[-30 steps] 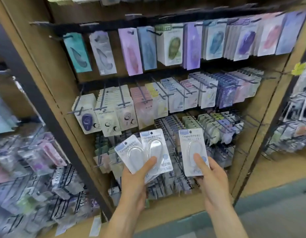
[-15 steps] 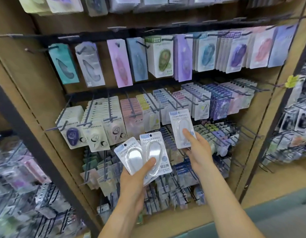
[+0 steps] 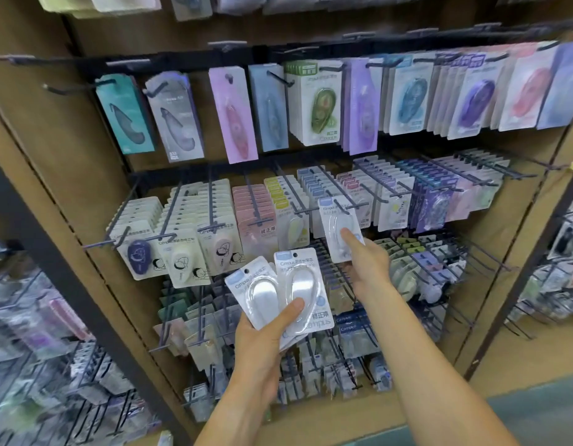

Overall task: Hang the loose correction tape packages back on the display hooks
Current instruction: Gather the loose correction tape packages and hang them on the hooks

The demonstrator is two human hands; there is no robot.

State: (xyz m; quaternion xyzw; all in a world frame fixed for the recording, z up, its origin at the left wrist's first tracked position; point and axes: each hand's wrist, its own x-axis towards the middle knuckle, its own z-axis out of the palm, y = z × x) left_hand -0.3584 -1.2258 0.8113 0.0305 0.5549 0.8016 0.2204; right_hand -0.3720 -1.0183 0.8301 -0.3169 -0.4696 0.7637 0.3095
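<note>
**One package at the hook, more waiting in the other hand**

The person's right hand point(image 3: 367, 263) pinches a white card package with a clear blister and a pale blue header point(image 3: 339, 230), thumb on the blister face and fingers curled behind. The card's top edge sits right at the tip of a black wire display hook point(image 3: 343, 206) in the middle row. I cannot tell from here whether the hang hole has caught the wire or is merely resting against it.

Below and to the left of that grip, the left hand point(image 3: 262, 342) holds a small fan of matching white blister packages point(image 3: 285, 291), thumb pressed across the front one, fingers wrapped behind. At least two faces show, with the edge of another card behind them.

My guess is that this is the threading step, and it is where things could slip. The pinch is low on the card, well below the hole, so the top can swing aside and miss the wire. If the hand lets go before the hole is properly over the upturned tip, the package would likely drop into the crowded rows beneath. The fan in the left hand is also held by one thumb; a tilt could let the front card slide out.
</note>
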